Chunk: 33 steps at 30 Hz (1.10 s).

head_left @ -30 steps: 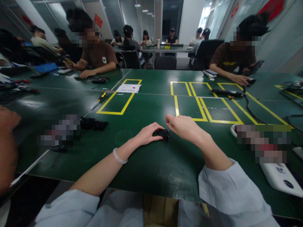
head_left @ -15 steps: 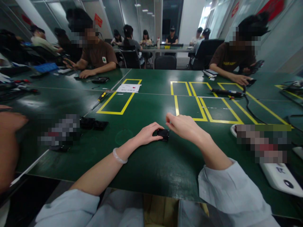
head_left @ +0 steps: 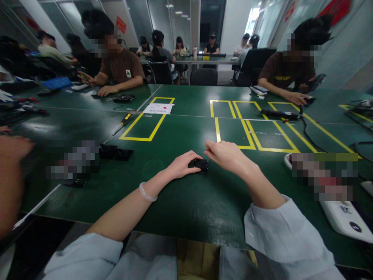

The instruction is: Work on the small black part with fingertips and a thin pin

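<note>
A small black box-shaped part [head_left: 201, 166] rests on the green table in front of me. My left hand [head_left: 185, 165] is closed on it from the left, thumb and fingers on its sides. Just to the right and slightly above, my right hand [head_left: 223, 153] is curled shut around a thin dark rod-like tool [head_left: 209, 162]. Only a short length of that tool shows between my fingers and the part's right side. Its handle is hidden in my hand, and I cannot tell whether its tip touches the part.
Yellow tape outlines [head_left: 150, 139] mark the green table [head_left: 180, 210]. A screwdriver [head_left: 126, 119] and a white paper [head_left: 159, 108] lie ahead left. Black parts [head_left: 116, 152] sit at left, near another person's arm [head_left: 11, 171]. A white device [head_left: 346, 219] is at right. Two co-workers sit opposite.
My right hand has turned very slightly, its fingers shifting a little toward the right. My left hand and the black part stay in place.
</note>
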Each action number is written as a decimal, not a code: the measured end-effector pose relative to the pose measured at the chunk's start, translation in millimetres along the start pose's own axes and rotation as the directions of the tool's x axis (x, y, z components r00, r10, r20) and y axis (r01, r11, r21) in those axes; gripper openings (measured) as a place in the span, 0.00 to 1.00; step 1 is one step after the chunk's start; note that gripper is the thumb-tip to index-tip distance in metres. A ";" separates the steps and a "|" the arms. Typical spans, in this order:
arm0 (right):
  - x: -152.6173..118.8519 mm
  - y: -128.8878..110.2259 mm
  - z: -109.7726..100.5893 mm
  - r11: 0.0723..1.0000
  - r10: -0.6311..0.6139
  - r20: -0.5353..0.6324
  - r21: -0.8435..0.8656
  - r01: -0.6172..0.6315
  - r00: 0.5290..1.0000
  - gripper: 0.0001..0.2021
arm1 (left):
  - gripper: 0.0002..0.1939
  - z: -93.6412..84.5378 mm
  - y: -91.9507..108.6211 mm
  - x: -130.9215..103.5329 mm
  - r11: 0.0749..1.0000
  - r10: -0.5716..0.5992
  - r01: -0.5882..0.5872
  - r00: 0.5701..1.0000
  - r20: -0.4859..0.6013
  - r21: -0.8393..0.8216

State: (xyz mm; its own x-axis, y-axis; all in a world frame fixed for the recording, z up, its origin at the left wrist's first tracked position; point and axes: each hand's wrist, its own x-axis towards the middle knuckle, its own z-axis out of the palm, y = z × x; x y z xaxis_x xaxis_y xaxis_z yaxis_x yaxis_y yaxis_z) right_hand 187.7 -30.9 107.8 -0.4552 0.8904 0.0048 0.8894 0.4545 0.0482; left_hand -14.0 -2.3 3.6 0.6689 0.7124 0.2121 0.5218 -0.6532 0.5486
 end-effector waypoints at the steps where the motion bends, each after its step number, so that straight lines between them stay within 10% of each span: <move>1: 0.0 0.2 -0.1 1.000 -0.005 0.007 0.004 0.005 1.000 0.11 | 0.19 0.1 -0.3 0.0 1.000 0.002 -0.002 1.000 -0.001 0.001; 33: -1.2 -0.6 0.0 0.999 0.004 -0.031 0.048 -0.002 1.000 0.11 | 0.18 -1.2 1.1 -0.3 1.000 0.010 -0.010 1.000 0.001 -0.001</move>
State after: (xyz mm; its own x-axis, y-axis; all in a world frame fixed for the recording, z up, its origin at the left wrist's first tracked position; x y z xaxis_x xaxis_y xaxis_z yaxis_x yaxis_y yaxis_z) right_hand 187.6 -32.3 107.8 -0.4528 0.8909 0.0357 0.8915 0.4530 0.0006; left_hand -14.3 -2.9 5.1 0.6745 0.7058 0.2164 0.5147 -0.6597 0.5476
